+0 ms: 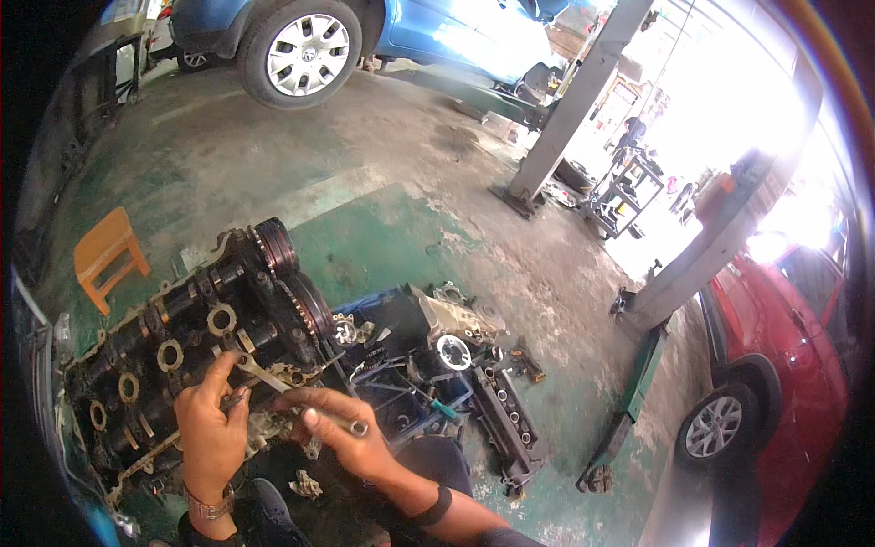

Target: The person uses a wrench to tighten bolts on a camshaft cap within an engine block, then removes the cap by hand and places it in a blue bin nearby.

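Observation:
A metal wrench (266, 374) lies slantwise over the engine's cylinder head (146, 333), which is dark, oily and fitted with camshafts. My right hand (346, 433) is closed round the wrench's near part, and a ring-shaped end (358, 428) sticks out past the thumb. At the wrench's other end my left hand (214, 424) has its fingers curled, with the index fingertip against the tool. What lies under that end is hidden by the fingers. Two toothed wheels (301, 305) sit at the far right end of the cylinder head. Several pale rings (221, 319) stand along its top.
Right of the engine, a blue frame (383, 392) bears loose parts, beside a black valve cover (506, 424). An orange stool (111, 255) stands at the left. Lift posts (583, 100), a raised blue car (437, 32) and a red car (784, 346) surround the green, worn floor (365, 219).

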The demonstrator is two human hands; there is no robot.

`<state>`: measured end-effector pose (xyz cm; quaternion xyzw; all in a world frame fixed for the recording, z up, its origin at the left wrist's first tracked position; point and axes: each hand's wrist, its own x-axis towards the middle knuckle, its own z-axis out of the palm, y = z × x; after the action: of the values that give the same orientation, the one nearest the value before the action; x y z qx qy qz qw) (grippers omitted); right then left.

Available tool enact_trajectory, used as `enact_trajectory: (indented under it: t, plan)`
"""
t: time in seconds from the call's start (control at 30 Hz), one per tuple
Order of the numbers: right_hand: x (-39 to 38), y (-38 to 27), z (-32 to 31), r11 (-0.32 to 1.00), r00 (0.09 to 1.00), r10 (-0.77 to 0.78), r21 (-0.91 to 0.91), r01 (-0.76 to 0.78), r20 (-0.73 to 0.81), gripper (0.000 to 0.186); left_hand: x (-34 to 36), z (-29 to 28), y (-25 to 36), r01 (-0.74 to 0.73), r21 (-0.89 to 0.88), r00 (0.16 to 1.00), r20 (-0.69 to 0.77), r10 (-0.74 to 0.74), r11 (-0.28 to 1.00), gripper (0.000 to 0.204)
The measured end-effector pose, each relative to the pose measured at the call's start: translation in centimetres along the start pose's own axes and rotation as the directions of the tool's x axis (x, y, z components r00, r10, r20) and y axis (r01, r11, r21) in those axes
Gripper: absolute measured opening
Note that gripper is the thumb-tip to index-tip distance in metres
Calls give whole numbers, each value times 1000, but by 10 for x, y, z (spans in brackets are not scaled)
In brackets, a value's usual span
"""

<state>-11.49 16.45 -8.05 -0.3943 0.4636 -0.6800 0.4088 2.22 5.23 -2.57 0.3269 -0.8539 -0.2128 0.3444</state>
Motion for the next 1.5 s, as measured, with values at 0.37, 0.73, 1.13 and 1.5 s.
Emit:
enact_trajectory:
  t: [0.37,0.73,1.13,1.5]
  plan:
    - [-5,-1,0,997,997,-65,-51,63,-29,37,0,0,3,21,-37,1000,-2,-21,999,43]
    - [-5,23,27,751,874,-451,-451,482,182,37,-2,2,-5,-71,67,997,-17,73,995,48]
    - [1,3,7,993,986,33,119,-14,-164,39,-1,3,-9,-13,-18,999,-39,12,1000,38]
    - [-7,17,39,680,893,-396,-585,441,214,49,-2,0,-17,17,-40,999,52,-14,999,38]
